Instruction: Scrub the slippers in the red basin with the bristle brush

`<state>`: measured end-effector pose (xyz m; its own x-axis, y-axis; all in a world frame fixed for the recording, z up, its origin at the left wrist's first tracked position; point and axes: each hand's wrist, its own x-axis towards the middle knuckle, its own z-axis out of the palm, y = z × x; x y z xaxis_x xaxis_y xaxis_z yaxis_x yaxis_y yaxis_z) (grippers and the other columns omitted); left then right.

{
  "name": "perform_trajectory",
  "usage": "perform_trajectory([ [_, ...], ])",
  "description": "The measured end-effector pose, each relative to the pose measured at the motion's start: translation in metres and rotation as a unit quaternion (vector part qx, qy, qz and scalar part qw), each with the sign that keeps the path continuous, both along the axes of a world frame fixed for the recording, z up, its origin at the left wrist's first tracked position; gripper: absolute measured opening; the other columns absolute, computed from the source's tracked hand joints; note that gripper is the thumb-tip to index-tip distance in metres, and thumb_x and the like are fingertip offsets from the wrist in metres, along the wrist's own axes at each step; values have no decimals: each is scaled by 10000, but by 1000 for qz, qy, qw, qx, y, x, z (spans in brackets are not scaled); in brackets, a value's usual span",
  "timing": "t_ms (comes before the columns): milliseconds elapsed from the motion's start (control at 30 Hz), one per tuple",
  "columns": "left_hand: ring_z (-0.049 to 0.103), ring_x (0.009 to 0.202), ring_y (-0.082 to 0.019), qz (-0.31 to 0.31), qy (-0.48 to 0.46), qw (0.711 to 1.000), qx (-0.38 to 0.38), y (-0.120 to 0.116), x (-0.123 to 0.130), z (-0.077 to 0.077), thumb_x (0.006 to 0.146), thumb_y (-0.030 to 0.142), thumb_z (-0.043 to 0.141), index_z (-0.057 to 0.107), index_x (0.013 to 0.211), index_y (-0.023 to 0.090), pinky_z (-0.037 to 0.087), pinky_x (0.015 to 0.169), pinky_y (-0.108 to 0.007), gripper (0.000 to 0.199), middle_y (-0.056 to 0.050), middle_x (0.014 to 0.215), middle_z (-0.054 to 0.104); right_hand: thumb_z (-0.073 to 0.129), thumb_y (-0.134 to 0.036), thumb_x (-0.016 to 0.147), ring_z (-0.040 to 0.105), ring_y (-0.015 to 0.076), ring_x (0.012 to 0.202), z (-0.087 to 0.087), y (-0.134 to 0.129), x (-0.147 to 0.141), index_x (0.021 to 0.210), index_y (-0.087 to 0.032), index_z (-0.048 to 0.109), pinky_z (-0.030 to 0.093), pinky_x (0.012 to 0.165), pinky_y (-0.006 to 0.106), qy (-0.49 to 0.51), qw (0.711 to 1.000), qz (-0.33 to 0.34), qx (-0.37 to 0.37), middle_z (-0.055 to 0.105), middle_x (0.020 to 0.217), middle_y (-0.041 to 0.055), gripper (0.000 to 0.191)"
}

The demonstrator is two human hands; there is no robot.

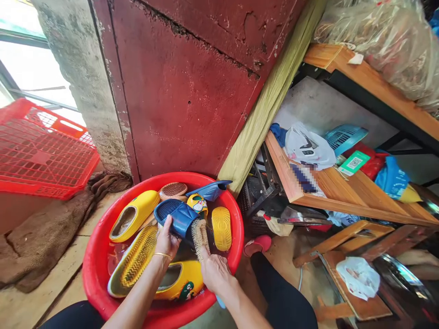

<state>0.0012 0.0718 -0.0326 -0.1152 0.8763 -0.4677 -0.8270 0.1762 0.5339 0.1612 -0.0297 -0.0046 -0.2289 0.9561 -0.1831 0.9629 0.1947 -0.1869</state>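
Note:
My left hand (167, 241) grips a dark blue slide slipper (174, 217) by its side, over a red plastic basin (89, 256). In my right hand (216, 272) is a scrub brush (200, 237) with pale bristles, held against the slipper's open end. Around them in the basin lie several shoes in water: a yellow slipper (148, 204) at the upper left, an upturned shoe with a yellow sole (139, 256), a yellow slipper with a green cartoon (194, 276), a yellow sole (222, 228) on the right, and another blue slipper (214, 189) at the back.
A maroon door (178, 100) stands behind the basin. To the left are a red plastic crate (44, 155) and a brown sack cloth (41, 251). Wooden shelves (343, 192) with bags fill the right, above a small wooden stool (363, 292). A pink slipper (262, 243) is on my foot.

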Motion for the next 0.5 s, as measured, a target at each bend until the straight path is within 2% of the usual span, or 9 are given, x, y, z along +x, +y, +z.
perform_trajectory([
  [100,754,875,-209,-21,3,1000,-1,-2,3,-1,944,321,568,669,1169,159,618,784,-320,296,-109,997,780,411,-141,917,737,298,804,-9,-5,7,1495,-158,428,550,725,383,-13,999,27,18,760,910,146,578],
  [167,754,885,-219,-27,8,1000,-1,-4,3,2,939,321,570,667,1162,161,621,774,-328,291,-111,990,780,437,-207,939,736,286,812,-10,-10,15,1493,-232,449,555,730,375,14,998,38,54,762,919,109,555],
  [300,746,908,-225,-38,31,999,3,-5,-2,21,892,305,625,675,1116,163,617,797,-347,270,-91,962,778,461,-261,949,734,254,858,-10,-17,38,1482,-275,479,565,769,338,77,988,5,136,766,995,77,533],
  [400,717,1005,-245,-4,71,993,93,-8,-11,46,799,368,719,684,1118,177,594,872,-368,374,-75,1012,770,443,-240,959,728,228,947,-13,-16,53,1479,-231,481,560,834,306,136,974,-46,173,751,1125,85,522],
  [500,673,1081,-252,72,129,967,210,-12,-27,71,699,449,785,692,1083,199,561,944,-377,467,-57,1084,753,433,-267,981,733,232,946,-18,-15,56,1495,-176,454,562,835,303,153,963,-106,192,758,1107,103,523],
])
